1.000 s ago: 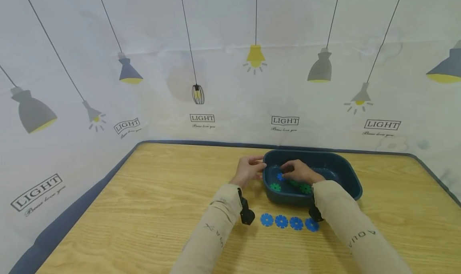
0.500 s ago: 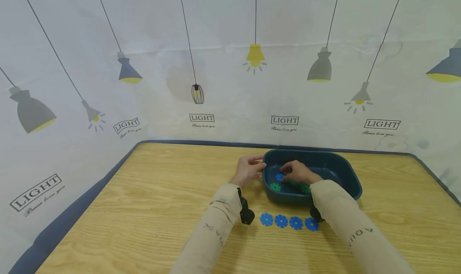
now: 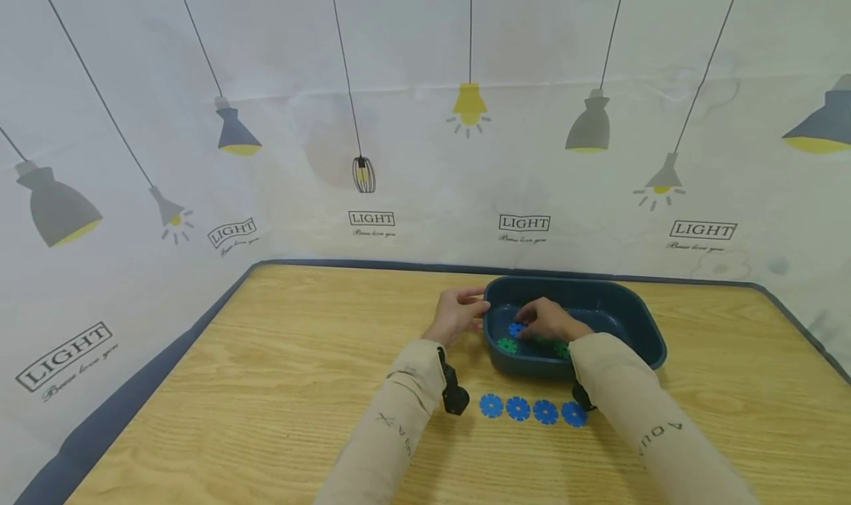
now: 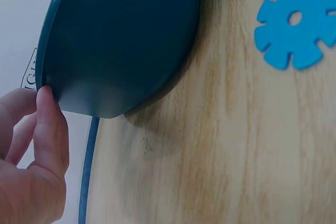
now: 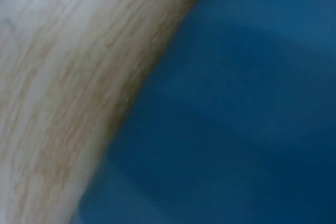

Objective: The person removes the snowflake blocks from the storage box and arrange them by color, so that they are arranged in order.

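Observation:
My left hand (image 3: 455, 315) holds the left end of a dark blue plastic basin (image 3: 638, 306). In the left wrist view, a fingertip (image 4: 46, 95) presses the basin wall at its rim. My right hand (image 3: 548, 320) reaches down inside the basin, fingers bent over a blue notched interlocking disc (image 3: 515, 329). Whether they pinch this disc is too small to tell. Green discs (image 3: 507, 345) lie on the basin floor, some partly hidden under the hand and wrist. The right wrist view is blurred and shows only the basin's side (image 5: 236, 103) and table.
In front of the basin, several blue notched discs (image 3: 518, 408) lie in a row on the wooden table (image 3: 299, 387). The rightmost sits close to the right wrist camera. Behind the table hangs a white cloth (image 3: 425, 143) printed with lamps.
The right hand's fingers have shifted slightly down and left over the blue disc in the basin. The left hand, the basin and the row of discs stay in place.

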Motion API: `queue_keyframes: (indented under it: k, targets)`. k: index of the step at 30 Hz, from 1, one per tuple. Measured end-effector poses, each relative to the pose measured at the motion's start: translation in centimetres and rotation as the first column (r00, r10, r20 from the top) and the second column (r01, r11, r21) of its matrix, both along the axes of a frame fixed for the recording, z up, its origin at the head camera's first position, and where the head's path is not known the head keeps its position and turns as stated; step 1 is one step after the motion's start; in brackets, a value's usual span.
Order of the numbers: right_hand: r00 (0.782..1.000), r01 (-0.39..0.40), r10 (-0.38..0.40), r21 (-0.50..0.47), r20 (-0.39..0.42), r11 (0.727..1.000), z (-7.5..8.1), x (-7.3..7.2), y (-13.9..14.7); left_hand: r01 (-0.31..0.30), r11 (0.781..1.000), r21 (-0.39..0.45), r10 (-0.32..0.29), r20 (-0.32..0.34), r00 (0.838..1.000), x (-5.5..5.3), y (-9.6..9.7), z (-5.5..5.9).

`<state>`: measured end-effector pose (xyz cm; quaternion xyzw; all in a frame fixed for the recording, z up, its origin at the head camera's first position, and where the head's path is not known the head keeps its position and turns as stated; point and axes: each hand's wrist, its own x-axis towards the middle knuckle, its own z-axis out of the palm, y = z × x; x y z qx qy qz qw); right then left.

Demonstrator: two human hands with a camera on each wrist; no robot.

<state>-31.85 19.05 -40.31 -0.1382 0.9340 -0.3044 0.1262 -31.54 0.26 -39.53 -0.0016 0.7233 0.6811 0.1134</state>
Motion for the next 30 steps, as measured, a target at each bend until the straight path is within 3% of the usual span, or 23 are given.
queue_keyframes:
  k: [21,30]
  targets:
    - [0.999,0.024,-0.026,-0.06,-0.037,0.998,0.6,0.1,0.0,-0.008,1.0,0.001,0.008,-0.006,1.0,0.0,0.0,-0.1]
    - [0.996,-0.033,0.027,-0.083,-0.08,0.996,1.2,0.4,0.6,-0.017,1.0,-0.003,0.017,0.006,1.0,0.1,0.1,0.0]
